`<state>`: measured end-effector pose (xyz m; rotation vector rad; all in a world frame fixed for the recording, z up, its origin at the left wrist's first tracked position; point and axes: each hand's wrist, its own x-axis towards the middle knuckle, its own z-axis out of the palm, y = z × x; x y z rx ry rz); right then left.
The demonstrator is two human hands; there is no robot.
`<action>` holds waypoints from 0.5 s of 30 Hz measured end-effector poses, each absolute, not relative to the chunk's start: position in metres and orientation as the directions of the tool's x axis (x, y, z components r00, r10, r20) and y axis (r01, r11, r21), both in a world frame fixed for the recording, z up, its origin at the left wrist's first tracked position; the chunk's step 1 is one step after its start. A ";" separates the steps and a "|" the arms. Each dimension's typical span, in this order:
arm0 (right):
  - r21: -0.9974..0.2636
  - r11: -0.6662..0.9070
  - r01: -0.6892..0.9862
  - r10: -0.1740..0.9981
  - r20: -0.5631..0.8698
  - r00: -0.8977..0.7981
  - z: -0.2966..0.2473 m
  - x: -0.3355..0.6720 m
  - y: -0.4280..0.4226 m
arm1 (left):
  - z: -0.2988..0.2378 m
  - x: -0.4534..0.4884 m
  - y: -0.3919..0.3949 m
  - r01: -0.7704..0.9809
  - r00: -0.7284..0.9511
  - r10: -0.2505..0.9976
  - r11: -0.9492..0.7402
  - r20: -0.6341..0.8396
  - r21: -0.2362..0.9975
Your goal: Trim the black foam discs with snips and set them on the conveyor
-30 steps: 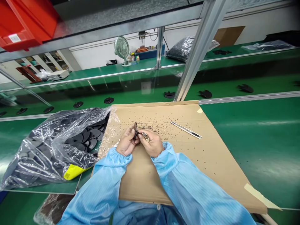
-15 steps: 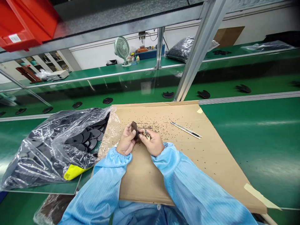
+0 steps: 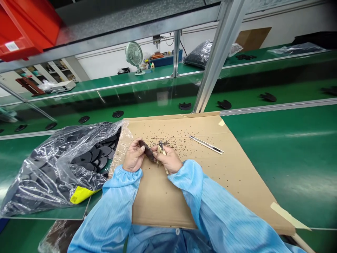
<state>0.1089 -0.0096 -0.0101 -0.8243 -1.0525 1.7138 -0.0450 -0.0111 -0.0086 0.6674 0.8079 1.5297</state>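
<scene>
My left hand point(image 3: 133, 157) is closed on a thin black plastic disc point(image 3: 147, 151), thumb on its near face, and holds it tilted above the cardboard. In my right hand point(image 3: 170, 160) is a small pair of nippers point(image 3: 162, 151) with cream-coloured handles; its metal end points up and away. My right fingertips meet the disc's right edge, but whether they pinch it I cannot tell. Many tiny black bits point(image 3: 171, 142) lie scattered on the cardboard sheet point(image 3: 163, 196) beneath and beyond my hands.
A clear plastic bag point(image 3: 52, 168) full of black discs lies at my left. To the right on the cardboard is a utility knife point(image 3: 206, 144). Behind, several black pieces point(image 3: 185, 105) are spaced along a green belt point(image 3: 147, 114). A metal post point(image 3: 213, 66) rises beyond the cardboard.
The disc has turned from nearly upright to a slant, and my left hand has shifted slightly left. The nippers have rotated in my right hand, their metal end now pointing away.
</scene>
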 end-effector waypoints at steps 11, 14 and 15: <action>-0.980 0.038 -0.194 0.952 0.095 -0.291 -0.018 0.104 -0.014 | -0.014 -0.038 -0.010 -0.576 0.006 0.993 0.097 -0.115 0.812; -0.984 0.099 -0.149 0.950 0.138 -0.281 -0.018 0.105 -0.014 | -0.016 -0.039 -0.010 -0.577 0.003 0.988 0.128 -0.154 0.806; -0.984 0.113 -0.135 0.956 0.145 -0.255 -0.018 0.106 -0.013 | -0.016 -0.040 -0.010 -0.579 -0.016 0.986 0.127 -0.167 0.805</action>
